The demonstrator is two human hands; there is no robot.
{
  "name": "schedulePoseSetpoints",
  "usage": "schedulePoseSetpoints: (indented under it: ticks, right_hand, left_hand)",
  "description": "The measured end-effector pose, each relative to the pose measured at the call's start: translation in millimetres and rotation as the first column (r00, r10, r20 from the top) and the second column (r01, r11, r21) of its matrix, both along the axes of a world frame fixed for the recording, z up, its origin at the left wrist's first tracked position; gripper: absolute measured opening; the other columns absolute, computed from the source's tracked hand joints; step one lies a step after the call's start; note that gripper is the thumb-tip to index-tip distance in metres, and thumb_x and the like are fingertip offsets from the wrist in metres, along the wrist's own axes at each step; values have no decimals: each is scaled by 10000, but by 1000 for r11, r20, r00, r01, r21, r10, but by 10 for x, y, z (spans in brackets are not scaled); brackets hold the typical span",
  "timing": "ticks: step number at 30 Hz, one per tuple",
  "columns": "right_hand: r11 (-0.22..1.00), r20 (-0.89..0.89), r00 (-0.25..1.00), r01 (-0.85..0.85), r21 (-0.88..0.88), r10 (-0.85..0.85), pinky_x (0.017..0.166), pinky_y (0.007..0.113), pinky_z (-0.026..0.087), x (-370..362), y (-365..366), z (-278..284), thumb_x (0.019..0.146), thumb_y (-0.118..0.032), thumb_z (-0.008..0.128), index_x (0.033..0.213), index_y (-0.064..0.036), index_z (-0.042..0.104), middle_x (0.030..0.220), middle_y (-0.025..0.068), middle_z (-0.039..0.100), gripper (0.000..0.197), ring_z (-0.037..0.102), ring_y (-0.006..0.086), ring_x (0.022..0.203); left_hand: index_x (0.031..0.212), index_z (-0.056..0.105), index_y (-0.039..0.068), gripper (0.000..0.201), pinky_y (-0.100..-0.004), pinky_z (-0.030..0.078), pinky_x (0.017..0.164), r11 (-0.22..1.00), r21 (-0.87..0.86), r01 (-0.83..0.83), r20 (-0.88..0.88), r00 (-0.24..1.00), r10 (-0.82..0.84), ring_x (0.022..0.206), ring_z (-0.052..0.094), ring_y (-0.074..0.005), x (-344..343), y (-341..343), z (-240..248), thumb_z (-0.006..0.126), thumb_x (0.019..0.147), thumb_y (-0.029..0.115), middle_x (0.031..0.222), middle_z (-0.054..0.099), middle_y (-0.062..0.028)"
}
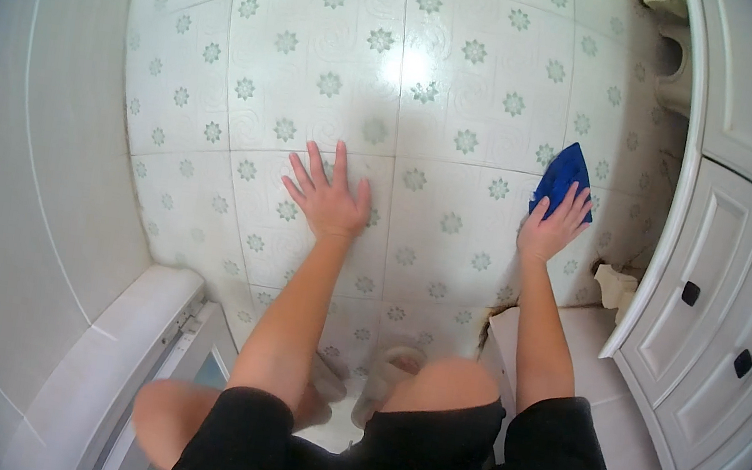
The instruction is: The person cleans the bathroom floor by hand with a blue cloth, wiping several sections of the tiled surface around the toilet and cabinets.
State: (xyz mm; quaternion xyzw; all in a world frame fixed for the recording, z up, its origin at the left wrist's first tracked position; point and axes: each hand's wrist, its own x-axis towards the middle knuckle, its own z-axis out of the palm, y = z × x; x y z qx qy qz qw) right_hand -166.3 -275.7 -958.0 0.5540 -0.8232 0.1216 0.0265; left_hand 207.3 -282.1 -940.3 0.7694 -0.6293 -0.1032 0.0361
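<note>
My left hand (332, 202) lies open, palm down, on the patterned tile floor (450, 188), fingers spread and nothing in it. Over to the right, my right hand (552, 223) presses on a folded dark blue cloth (566, 170). Its fingers rest over the near part of the cloth, with the thumb at the left edge. The cloth's far end comes to a point beyond my fingertips and lies against the floor. What is under my right palm is hidden.
A white cabinet (715, 283) with dark knobs stands along the right, raised on a short foot (615, 286). Pale pipework (676, 70) shows beneath it. A plain wall (59, 94) borders the left, and a white door frame (178, 342) is near my left knee.
</note>
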Motion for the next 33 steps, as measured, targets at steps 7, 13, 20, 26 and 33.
schedulePoseSetpoints:
  ticks: [7, 13, 20, 26, 33]
  right_hand:
    - [1000, -14, 1000, -2, -19, 2, 1257, 684, 152, -16, -28, 0, 1017, -334, 587, 1623, -101, 423, 1704, 202, 345, 670, 276, 462, 1574]
    - [998, -34, 998, 45, 38, -44, 1244, 700, 166, 452, -174, -28, 989, -370, 619, 1629, -129, 432, 1713, 195, 335, 709, 279, 476, 1568]
    - [887, 169, 876, -462, 20, 453, 1262, 695, 111, 2261, -378, 167, 933, -428, 651, 1595, -162, 484, 1717, 153, 339, 733, 251, 435, 1588]
    - [773, 527, 606, -610, -173, 596, 1287, 609, 160, 2112, -391, 249, 965, -387, 655, 1603, -107, 452, 1690, 178, 368, 726, 278, 398, 1585]
    - [975, 5, 984, -179, 134, 180, 1294, 604, 120, 810, -287, 86, 1026, -377, 554, 1647, -57, 351, 1737, 145, 297, 727, 226, 358, 1616]
  left_hand:
    - [1655, 398, 240, 778, -716, 11, 1242, 1000, 4, 4, -27, 1000, -4, 1610, 49, -503, -14, -43, -16, 569, 955, 534, 1767, 147, -196]
    - [1655, 393, 208, 803, -695, -4, 1253, 1000, 4, 0, -46, 999, 1, 1613, 49, -490, -22, -20, 57, 587, 953, 547, 1769, 139, -185]
    - [1662, 369, 166, 829, -675, 1, 1264, 991, -128, -33, -107, 994, 19, 1621, 100, -454, 17, 1, -7, 583, 952, 535, 1757, 179, -205]
    - [1664, 371, 162, 801, -662, 23, 1267, 968, -242, -70, -204, 979, 20, 1618, 179, -415, 80, 50, -101, 502, 989, 572, 1746, 212, -221]
    - [1630, 446, 175, 730, -705, 48, 1249, 952, -306, 10, -140, 989, -55, 1612, 216, -405, -12, 3, -67, 544, 983, 498, 1730, 290, -189]
